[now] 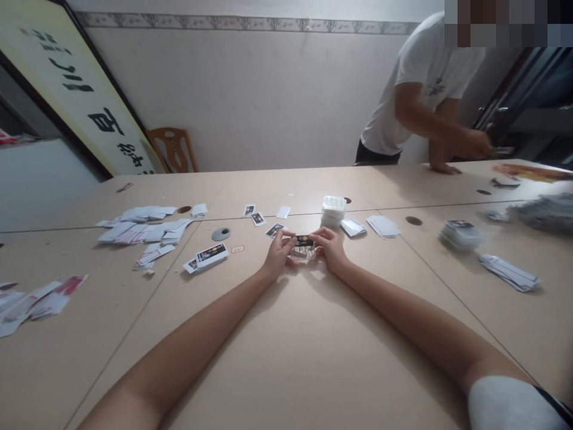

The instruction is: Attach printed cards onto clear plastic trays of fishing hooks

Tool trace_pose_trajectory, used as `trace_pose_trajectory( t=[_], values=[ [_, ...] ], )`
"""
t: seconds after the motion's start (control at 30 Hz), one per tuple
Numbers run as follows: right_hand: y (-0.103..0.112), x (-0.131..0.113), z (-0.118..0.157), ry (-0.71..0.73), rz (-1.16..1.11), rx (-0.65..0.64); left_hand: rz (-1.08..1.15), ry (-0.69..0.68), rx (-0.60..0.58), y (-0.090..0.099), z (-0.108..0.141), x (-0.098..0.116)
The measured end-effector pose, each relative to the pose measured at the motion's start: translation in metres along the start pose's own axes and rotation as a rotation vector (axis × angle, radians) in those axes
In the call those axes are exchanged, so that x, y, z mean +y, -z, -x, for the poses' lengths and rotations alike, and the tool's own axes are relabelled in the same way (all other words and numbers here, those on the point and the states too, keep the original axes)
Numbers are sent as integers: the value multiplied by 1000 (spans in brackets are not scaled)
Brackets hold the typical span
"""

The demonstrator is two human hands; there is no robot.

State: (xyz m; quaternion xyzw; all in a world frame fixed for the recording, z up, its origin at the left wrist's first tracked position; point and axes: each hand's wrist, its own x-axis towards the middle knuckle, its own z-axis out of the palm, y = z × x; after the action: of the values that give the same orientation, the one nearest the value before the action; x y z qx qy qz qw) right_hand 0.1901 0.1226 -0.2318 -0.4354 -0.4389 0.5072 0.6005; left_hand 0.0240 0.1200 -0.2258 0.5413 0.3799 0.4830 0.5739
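Note:
Between my two hands, over the middle of the table, is a small clear plastic box with a dark printed card at its top edge. My left hand grips its left side, thumb and fingers closed on it. From the right, my right hand pinches the other side near the card. The box's contents are too small to make out. Just beyond my hands stands a stack of clear boxes, and a printed card lies by my left fingers.
White paper slips spread at the left, near a stack of printed cards. White cards and another stack of clear boxes lie rightward. Across the table a person in a white shirt leans over, one hand blurred.

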Motion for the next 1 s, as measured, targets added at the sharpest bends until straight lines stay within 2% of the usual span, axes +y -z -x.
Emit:
trace_pose_trajectory(
  t=[0.2,0.47,0.67,0.73,0.83,0.9,1.0],
  values=[
    [0,1,0,33,14,0,-25,-4,-14,2,0,-1],
    [3,8,-1,91,62,-117,-5,-36,9,7,-4,-3],
    [4,8,-1,113,105,-88,8,-14,-7,10,-4,2],
    [4,5,1,219,230,5,17,-1,-33,9,-2,4],
    [2,1,6,523,535,110,28,14,-71,7,1,6],
    [1,0,9,680,655,88,30,17,-90,5,2,7],
    [-2,0,12,790,741,78,29,20,-120,3,4,6]
  ],
)
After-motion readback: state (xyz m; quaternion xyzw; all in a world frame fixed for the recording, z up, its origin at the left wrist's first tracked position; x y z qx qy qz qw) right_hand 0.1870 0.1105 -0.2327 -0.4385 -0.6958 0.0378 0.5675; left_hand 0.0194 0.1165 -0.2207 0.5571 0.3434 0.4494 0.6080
